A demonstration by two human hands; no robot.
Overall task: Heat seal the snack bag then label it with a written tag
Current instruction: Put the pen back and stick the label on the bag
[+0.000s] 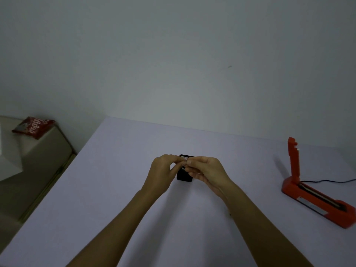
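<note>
My left hand (163,171) and my right hand (205,171) meet over the middle of the pale table (115,189), fingertips pinching a small black object (184,175) with a light patterned top edge. It stands on or just above the table; what it is cannot be made out. A red heat sealer (316,197) sits at the table's right with its arm raised upright, well away from both hands. A red snack bag (34,126) lies on a beige box off to the far left, apart from the table.
A black cord (327,181) runs from the sealer toward the right edge. A beige box (38,151) and a white block (7,151) stand left of the table. A plain wall rises behind the table's far edge.
</note>
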